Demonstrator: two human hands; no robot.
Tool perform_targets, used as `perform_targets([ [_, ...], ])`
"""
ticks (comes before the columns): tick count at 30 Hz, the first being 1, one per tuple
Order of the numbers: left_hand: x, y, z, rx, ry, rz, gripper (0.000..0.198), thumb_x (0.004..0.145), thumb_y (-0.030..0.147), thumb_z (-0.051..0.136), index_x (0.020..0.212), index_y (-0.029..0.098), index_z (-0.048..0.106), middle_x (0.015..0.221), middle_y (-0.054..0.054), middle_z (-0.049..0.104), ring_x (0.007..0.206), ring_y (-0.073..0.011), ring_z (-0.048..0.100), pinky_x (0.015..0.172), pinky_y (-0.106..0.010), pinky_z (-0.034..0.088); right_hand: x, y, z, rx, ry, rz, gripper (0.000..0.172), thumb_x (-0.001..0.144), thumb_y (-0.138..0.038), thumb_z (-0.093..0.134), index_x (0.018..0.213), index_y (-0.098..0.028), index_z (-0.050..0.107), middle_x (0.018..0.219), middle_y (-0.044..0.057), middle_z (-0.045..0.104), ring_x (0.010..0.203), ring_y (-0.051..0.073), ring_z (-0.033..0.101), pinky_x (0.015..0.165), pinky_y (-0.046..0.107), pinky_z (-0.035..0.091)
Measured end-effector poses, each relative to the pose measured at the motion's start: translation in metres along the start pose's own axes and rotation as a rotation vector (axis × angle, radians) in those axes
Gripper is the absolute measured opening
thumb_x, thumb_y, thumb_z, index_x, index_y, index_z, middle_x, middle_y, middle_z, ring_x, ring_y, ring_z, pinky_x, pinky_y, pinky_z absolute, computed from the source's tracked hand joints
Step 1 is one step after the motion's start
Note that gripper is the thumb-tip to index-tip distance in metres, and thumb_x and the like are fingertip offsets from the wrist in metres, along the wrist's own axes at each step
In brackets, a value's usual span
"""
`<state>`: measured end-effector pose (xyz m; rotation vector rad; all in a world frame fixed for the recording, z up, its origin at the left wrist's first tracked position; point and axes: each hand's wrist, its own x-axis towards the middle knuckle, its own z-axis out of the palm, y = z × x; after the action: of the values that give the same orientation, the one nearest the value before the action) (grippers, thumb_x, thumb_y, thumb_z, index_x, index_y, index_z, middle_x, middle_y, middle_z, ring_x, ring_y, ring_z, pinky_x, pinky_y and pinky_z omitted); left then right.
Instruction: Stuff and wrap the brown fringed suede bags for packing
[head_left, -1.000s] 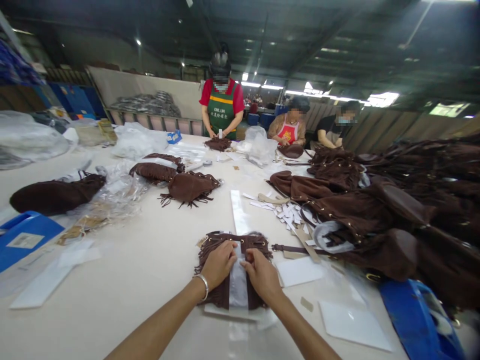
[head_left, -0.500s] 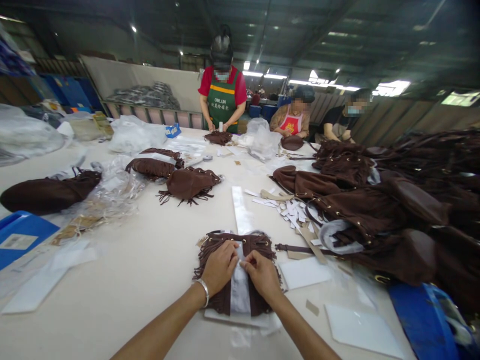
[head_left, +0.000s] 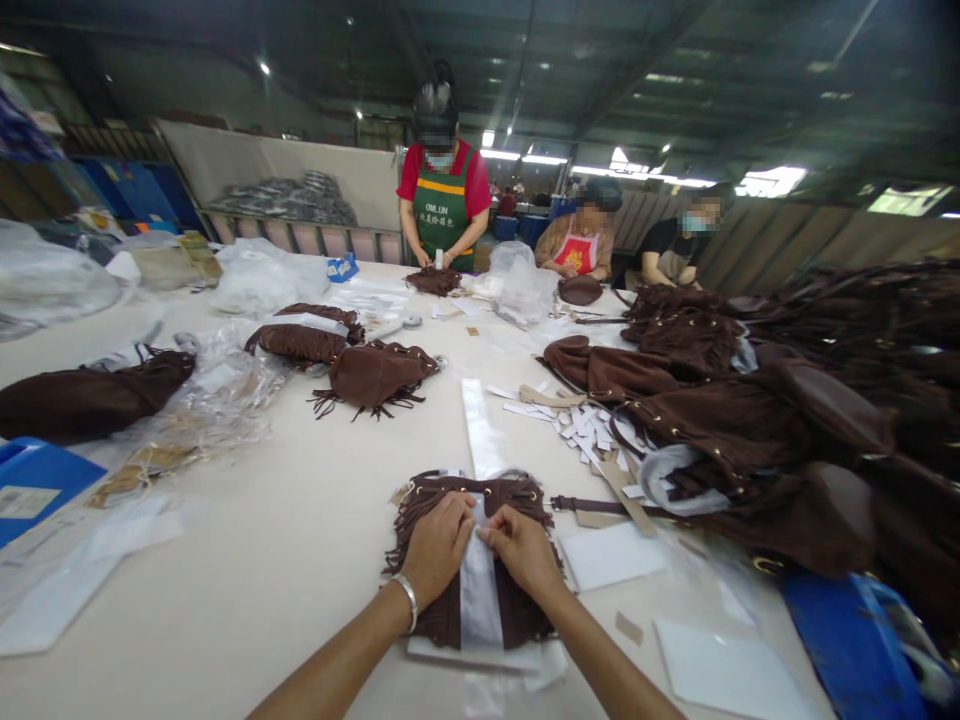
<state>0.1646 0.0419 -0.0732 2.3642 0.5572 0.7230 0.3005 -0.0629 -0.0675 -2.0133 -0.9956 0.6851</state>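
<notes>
A brown fringed bag (head_left: 517, 610) lies in front of me on a white foam sheet (head_left: 472, 652). Down its middle runs a translucent plastic strip (head_left: 480, 595). From the left, my left hand (head_left: 439, 545) rests over the bag, its fingers closed together at the strip's upper edge. My right hand (head_left: 525, 550) is closed in a pinch on the strip from the other side, thumb and forefinger close to my left fingertips. Beyond the bag, a flat length of clear plastic (head_left: 482, 430) extends along the table.
A heap of brown bags (head_left: 787, 430) fills the right side, beside scattered white paper slips (head_left: 589, 425). A blue bin (head_left: 855, 640) sits at lower right, a blue box (head_left: 45, 485) at left. More fringed bags (head_left: 379, 375) lie ahead. Across the table stands a co-worker (head_left: 442, 200).
My left hand has flattened and shifted slightly down over the bag. The right hand keeps its pinch at the strip. The whole view has shifted a little.
</notes>
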Motion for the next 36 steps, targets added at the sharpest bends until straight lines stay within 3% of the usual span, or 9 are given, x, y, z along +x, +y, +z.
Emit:
perform_targets([
  [6,0.001,-0.004,0.005,0.043,0.016,0.002,0.011,0.092,0.014,0.042,0.089,0.022,0.049,0.104,-0.002,0.058,0.1,-0.0168,0.058,0.089,-0.034,0.049,0.01,0.01,0.005,0.045,-0.046,0.072,0.014,0.079,-0.031,0.063,0.073,-0.019,0.059,0.059,-0.002,0.064,0.054,0.013,0.06,0.053,0.021,0.04],
  [10,0.001,-0.002,0.007,0.101,0.056,0.01,0.019,0.089,0.011,0.045,0.106,0.019,0.05,0.109,-0.006,0.057,0.105,-0.0194,0.057,0.089,-0.036,0.051,0.016,0.011,0.007,0.05,-0.069,0.107,0.014,0.078,-0.029,0.063,0.071,-0.019,0.057,0.056,-0.002,0.064,0.05,0.012,0.059,0.05,0.02,0.039],
  [14,-0.01,0.016,0.0,0.289,0.116,0.085,0.034,0.09,0.009,0.042,0.122,0.017,0.048,0.13,-0.013,0.049,0.118,-0.0252,0.051,0.094,-0.044,0.048,0.02,0.009,0.005,0.038,-0.095,0.128,0.012,0.077,-0.026,0.061,0.069,-0.019,0.057,0.05,-0.002,0.062,0.046,0.012,0.058,0.048,0.02,0.039],
  [19,-0.032,0.037,-0.002,0.511,0.0,0.239,0.029,0.089,0.017,0.05,0.117,0.018,0.057,0.119,-0.008,0.06,0.11,-0.0267,0.053,0.095,-0.047,0.044,0.026,0.012,0.008,-0.003,-0.113,0.155,0.005,0.076,-0.018,0.058,0.07,-0.019,0.058,0.051,-0.002,0.063,0.046,0.012,0.059,0.048,0.019,0.04],
  [23,-0.04,0.028,0.008,0.577,0.074,0.294,0.033,0.09,0.025,0.051,0.121,0.017,0.057,0.122,-0.007,0.061,0.112,-0.0249,0.053,0.096,-0.043,0.042,0.027,0.012,0.008,-0.079,-0.157,0.169,0.004,0.076,-0.018,0.057,0.072,-0.018,0.06,0.052,-0.002,0.064,0.045,0.013,0.06,0.044,0.019,0.038],
  [26,-0.04,0.016,0.013,0.609,0.129,0.34,0.033,0.092,0.031,0.049,0.121,0.018,0.058,0.119,-0.005,0.063,0.108,-0.0234,0.055,0.093,-0.04,0.041,0.038,0.005,-0.01,-0.18,-0.145,0.103,0.011,0.08,-0.027,0.059,0.072,-0.019,0.061,0.053,-0.001,0.065,0.047,0.013,0.061,0.048,0.02,0.04],
  [29,-0.036,0.003,0.016,0.623,0.191,0.408,0.032,0.093,0.038,0.048,0.115,0.02,0.062,0.114,-0.004,0.066,0.102,-0.0222,0.057,0.089,-0.037,0.04,0.067,-0.003,-0.04,-0.32,-0.004,-0.014,0.023,0.089,-0.038,0.051,0.081,-0.02,0.063,0.071,0.002,0.069,0.067,0.016,0.065,0.064,0.024,0.044],
  [32,-0.034,-0.011,0.023,0.634,0.233,0.459,0.033,0.094,0.041,0.047,0.112,0.02,0.064,0.109,-0.003,0.068,0.098,-0.0202,0.057,0.086,-0.034,0.04,0.107,-0.004,-0.063,-0.459,0.11,-0.103,0.025,0.092,-0.034,0.045,0.104,-0.022,0.063,0.098,0.006,0.07,0.092,0.019,0.063,0.082,0.028,0.042],
  [36,-0.037,-0.03,0.041,0.629,0.295,0.445,0.03,0.097,0.038,0.043,0.109,0.022,0.064,0.105,-0.004,0.068,0.097,-0.0192,0.059,0.084,-0.033,0.041,0.144,0.012,-0.06,-0.612,0.102,-0.171,0.039,0.086,-0.025,0.056,0.124,-0.023,0.059,0.128,0.01,0.059,0.115,0.024,0.053,0.095,0.03,0.038],
])
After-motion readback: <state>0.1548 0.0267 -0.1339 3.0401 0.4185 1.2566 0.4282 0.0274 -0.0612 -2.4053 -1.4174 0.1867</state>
